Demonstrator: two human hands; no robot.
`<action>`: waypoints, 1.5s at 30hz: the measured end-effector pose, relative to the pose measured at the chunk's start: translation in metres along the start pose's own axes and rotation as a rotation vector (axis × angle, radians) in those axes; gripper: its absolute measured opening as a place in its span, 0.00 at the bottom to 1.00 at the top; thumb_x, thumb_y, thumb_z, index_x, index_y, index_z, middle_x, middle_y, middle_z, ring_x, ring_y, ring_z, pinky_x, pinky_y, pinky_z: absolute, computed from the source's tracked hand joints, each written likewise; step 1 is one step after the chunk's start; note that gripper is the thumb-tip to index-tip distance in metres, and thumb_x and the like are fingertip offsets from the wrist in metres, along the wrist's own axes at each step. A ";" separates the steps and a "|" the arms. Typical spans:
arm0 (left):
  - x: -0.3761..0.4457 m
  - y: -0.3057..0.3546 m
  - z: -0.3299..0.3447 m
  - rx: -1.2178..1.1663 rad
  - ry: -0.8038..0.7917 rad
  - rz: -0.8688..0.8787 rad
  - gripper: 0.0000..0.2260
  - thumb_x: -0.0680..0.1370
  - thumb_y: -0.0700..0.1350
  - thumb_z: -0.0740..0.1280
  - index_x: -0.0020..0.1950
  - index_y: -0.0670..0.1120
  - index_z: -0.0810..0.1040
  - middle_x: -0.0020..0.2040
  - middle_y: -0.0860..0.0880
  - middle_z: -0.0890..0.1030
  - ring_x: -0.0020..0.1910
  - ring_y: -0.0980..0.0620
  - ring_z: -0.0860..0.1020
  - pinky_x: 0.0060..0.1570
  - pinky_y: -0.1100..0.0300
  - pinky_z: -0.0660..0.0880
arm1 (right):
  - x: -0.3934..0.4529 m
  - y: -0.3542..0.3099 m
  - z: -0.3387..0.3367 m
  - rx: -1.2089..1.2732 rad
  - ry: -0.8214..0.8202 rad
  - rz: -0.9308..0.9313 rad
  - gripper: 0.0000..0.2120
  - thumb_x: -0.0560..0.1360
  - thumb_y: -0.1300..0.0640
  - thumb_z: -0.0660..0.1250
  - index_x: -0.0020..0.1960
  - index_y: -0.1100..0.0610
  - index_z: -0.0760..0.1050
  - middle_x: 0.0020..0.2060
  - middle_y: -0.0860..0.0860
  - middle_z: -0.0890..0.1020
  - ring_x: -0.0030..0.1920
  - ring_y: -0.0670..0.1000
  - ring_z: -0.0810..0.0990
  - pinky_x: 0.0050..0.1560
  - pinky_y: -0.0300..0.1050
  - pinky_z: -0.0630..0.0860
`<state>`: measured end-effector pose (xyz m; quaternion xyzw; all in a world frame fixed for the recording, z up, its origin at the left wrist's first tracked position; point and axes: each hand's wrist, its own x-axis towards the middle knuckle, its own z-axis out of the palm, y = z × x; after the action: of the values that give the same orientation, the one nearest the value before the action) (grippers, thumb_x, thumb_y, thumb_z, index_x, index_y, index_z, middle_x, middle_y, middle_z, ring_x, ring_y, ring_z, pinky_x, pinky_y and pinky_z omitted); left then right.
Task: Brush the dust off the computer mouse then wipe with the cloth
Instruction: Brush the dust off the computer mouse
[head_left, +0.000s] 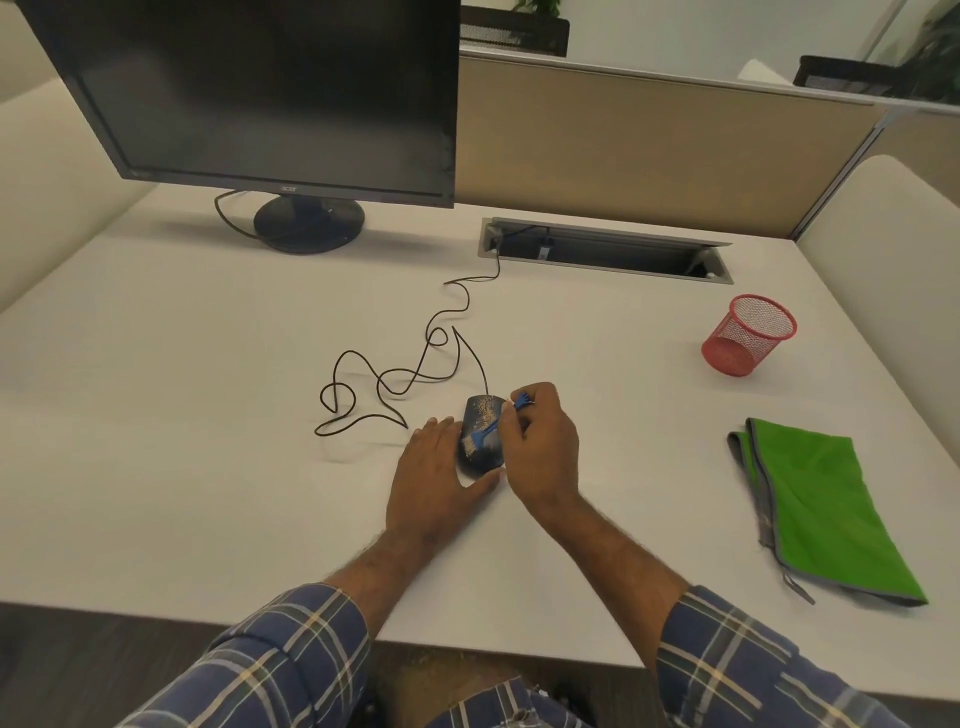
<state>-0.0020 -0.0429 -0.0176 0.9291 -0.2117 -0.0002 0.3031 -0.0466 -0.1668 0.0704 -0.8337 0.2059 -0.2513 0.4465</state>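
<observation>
A dark computer mouse (481, 418) speckled with pale dust lies on the white desk (208, 415), its black cable looping away toward the back. My left hand (436, 478) rests flat against the mouse's left side, thumb curled round its near end. My right hand (540, 447) grips a small blue brush (493, 426) by the handle. The brush's pale bristles touch the mouse's left middle. A folded green cloth (826, 514) with grey edging lies far to the right on the desk, untouched.
A black monitor (260, 93) stands at the back left on a round base. An open cable tray (602, 249) is set into the desk's rear. A red mesh cup (748, 335) stands at the right. A beige partition runs behind.
</observation>
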 end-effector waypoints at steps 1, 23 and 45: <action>0.000 0.000 0.000 0.001 -0.005 -0.002 0.41 0.71 0.74 0.58 0.75 0.47 0.65 0.74 0.47 0.69 0.76 0.48 0.62 0.73 0.58 0.51 | 0.001 -0.001 0.000 0.011 0.004 -0.001 0.05 0.78 0.56 0.63 0.52 0.57 0.71 0.40 0.53 0.82 0.38 0.48 0.79 0.32 0.24 0.69; 0.000 0.000 -0.001 -0.017 -0.014 -0.001 0.42 0.71 0.73 0.59 0.75 0.46 0.65 0.75 0.47 0.69 0.76 0.49 0.61 0.75 0.55 0.52 | 0.002 -0.001 0.003 -0.093 -0.101 -0.087 0.05 0.78 0.54 0.63 0.52 0.53 0.70 0.37 0.46 0.80 0.35 0.43 0.78 0.31 0.26 0.70; 0.000 0.002 -0.004 0.014 0.025 0.022 0.40 0.70 0.74 0.60 0.71 0.46 0.70 0.70 0.47 0.74 0.72 0.46 0.67 0.72 0.55 0.59 | 0.012 0.019 -0.037 0.029 -0.149 -0.253 0.07 0.78 0.59 0.64 0.50 0.48 0.70 0.40 0.46 0.82 0.41 0.47 0.81 0.39 0.39 0.78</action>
<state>-0.0021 -0.0423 -0.0131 0.9288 -0.2182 0.0160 0.2993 -0.0621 -0.2072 0.0750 -0.8628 0.0620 -0.2461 0.4373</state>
